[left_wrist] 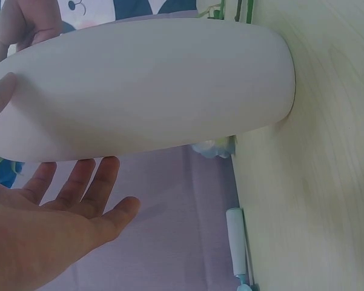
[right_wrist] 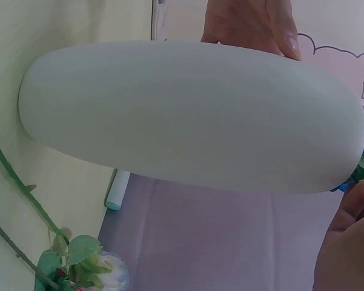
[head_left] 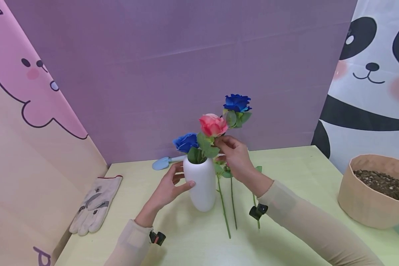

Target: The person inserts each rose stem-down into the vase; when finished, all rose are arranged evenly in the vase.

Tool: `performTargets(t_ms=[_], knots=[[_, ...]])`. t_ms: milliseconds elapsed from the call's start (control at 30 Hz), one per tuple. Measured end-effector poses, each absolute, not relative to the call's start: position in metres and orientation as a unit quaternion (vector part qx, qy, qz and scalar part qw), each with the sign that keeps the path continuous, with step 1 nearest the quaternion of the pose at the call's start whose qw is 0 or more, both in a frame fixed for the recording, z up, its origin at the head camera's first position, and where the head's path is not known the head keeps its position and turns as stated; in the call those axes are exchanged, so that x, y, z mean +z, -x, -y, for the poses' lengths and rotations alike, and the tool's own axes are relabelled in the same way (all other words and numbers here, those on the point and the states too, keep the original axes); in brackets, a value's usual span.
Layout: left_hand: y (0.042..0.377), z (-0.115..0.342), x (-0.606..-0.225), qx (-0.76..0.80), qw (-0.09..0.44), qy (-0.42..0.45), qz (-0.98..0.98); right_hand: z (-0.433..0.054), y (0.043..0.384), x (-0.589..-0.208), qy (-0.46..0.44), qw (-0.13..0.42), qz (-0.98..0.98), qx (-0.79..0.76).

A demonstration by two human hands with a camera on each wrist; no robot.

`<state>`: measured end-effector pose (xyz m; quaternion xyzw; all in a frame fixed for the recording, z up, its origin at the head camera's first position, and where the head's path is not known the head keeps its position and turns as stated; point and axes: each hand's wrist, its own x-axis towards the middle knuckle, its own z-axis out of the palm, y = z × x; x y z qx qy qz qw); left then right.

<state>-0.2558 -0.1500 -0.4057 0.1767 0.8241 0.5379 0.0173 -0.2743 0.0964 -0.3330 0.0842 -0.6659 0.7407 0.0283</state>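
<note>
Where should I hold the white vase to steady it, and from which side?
Probably best around the upper body of the white vase, coming from the left with the left hand. It stands upright and narrows toward its base, so a high hold should curb tipping; the right hand occupies the right side near the top.

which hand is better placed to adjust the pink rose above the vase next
Probably the right hand: it pinches just beneath the pink rose, though exactly which stem it holds is unclear. The left hand is lower, gripping the side of the vase.
</note>
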Motion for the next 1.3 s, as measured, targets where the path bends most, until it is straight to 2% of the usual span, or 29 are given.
performTargets(t_ms=[267,467,1000,1300], knots=[[0.257,0.150,-0.406,0.538,0.017,-0.175,-0.824,-0.096,0.276,-0.332,-0.079,0.028,0.682,0.727],[0.257,0.150,-0.405,0.540,0.019,-0.175,-0.823,-0.094,0.280,-0.337,-0.065,0.002,0.704,0.708],[0.259,0.151,-0.408,0.538,0.020,-0.175,-0.825,-0.105,0.271,-0.340,-0.132,-0.046,0.626,0.767],[0.258,0.151,-0.407,0.542,0.020,-0.181,-0.820,-0.110,0.270,-0.345,-0.180,-0.034,0.614,0.768]])
